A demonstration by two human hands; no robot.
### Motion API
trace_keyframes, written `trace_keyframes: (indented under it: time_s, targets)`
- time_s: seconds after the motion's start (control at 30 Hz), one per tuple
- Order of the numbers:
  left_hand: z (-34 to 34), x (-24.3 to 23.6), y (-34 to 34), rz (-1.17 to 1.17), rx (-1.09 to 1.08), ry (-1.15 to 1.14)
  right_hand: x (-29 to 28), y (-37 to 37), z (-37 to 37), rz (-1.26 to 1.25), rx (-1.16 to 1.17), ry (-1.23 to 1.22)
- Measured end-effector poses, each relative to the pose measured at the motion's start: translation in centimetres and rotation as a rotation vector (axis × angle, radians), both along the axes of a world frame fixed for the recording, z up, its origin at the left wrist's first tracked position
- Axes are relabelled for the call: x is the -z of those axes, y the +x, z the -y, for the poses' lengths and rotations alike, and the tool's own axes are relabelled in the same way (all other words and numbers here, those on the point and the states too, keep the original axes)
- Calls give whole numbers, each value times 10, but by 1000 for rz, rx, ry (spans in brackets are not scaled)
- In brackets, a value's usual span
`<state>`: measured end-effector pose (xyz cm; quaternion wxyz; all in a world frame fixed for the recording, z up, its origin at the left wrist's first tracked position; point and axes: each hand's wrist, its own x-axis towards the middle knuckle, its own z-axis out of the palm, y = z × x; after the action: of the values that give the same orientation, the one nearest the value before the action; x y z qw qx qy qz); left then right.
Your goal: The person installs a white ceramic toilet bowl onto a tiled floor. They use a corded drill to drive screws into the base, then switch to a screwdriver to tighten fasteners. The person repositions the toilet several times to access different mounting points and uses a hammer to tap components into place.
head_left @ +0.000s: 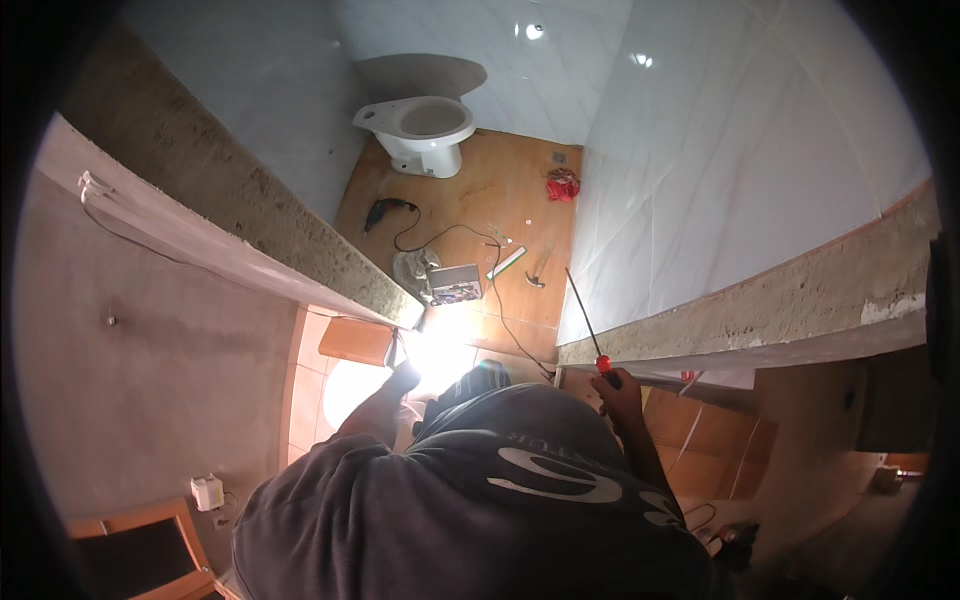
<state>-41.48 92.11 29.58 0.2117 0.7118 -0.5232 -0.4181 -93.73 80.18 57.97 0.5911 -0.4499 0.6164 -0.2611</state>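
My right hand [622,395] is closed round the handle of a long screwdriver [603,366] with a red and black grip. Its thin shaft points up and away, in front of the doorway's right wall edge. On the other side, my left hand [403,378] is beside the left wall edge, with its fingers drawn together. A slim dark thing rises from it, but glare from a strong light hides what it is. Between and beyond my hands lies the tiled floor [470,215] of a small bathroom.
A white toilet bowl [440,160] stands at the back. Nearer lie a corded power tool [378,214], an open toolbox [456,285], a pale cloth-like bundle [412,270], a green-and-white strip [508,262] and a red bundle [563,186]. A cord [512,333] crosses the doorway floor.
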Motion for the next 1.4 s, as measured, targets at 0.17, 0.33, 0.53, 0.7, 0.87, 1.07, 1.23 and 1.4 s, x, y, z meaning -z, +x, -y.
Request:
trace_keyframes:
  time_s: [0.17, 0.33, 0.53, 0.7, 0.87, 1.07, 1.23, 1.4]
  targets:
    - [-93, -56, 23, 391, -119, 830, 6, -7, 10, -34, 84, -28]
    - [-84, -109, -18, 83, -386, 905, 56, 2, 38, -25, 30, -2]
    - [-3, -81, -43, -71, -231, 703, 58, 55, 100, -26, 92, 123]
    - [100, -36, 12, -80, -90, 363, 75, 74, 166, -150, 88, 82]
    - [183, -46, 93, -73, -54, 57, 114, 66, 225, -280, 31, 89]
    - [206, -122, 123, 103, -169, 199, 141, 60, 257, -342, 19, 253]
    - [201, -117, 134, 48, -238, 366, 184, 53, 297, -536, -23, 477]
    - [210, -124, 140, 22, -305, 513, 206, 73, 376, -609, -178, 566]
